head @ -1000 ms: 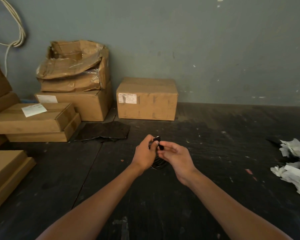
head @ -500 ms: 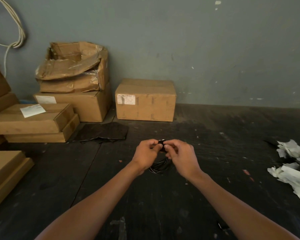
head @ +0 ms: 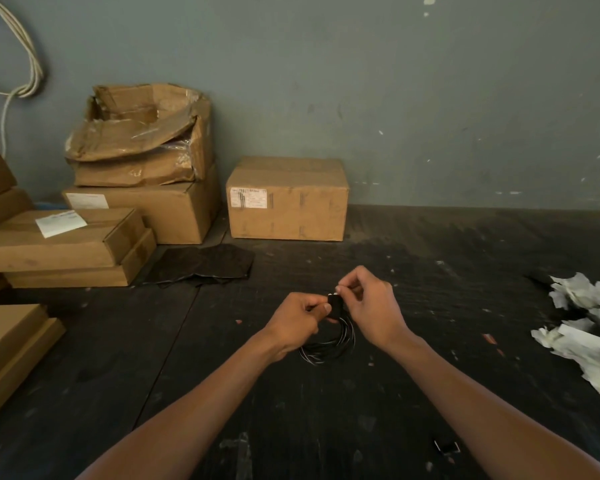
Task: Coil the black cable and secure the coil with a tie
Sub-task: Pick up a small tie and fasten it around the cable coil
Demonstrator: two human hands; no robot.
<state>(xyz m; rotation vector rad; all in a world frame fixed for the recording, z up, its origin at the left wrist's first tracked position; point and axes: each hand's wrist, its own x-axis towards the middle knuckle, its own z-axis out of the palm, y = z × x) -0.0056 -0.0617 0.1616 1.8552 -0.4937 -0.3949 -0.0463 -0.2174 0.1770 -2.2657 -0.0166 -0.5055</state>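
A black cable coil (head: 329, 349) hangs in thin loops between my two hands, just above the dark tabletop (head: 326, 427). My left hand (head: 297, 322) pinches the top of the coil between thumb and forefinger. A small black tie (head: 334, 303) wraps the coil's top. My right hand (head: 371, 311) pinches the upper end of that tie with its fingertips. The part of the coil under my hands is hidden.
Cardboard boxes stand at the back: one sealed box (head: 286, 199), a torn stack (head: 142, 161) and flat boxes (head: 63, 244) at the left. A black sheet (head: 201, 265) lies before them. Crumpled white paper (head: 586, 334) sits at the right. A small black piece (head: 447, 446) lies near my right forearm.
My hands have drawn closer together and sunk a little. My right hand has shifted from the coil's side to the top, where it pinches the tie.
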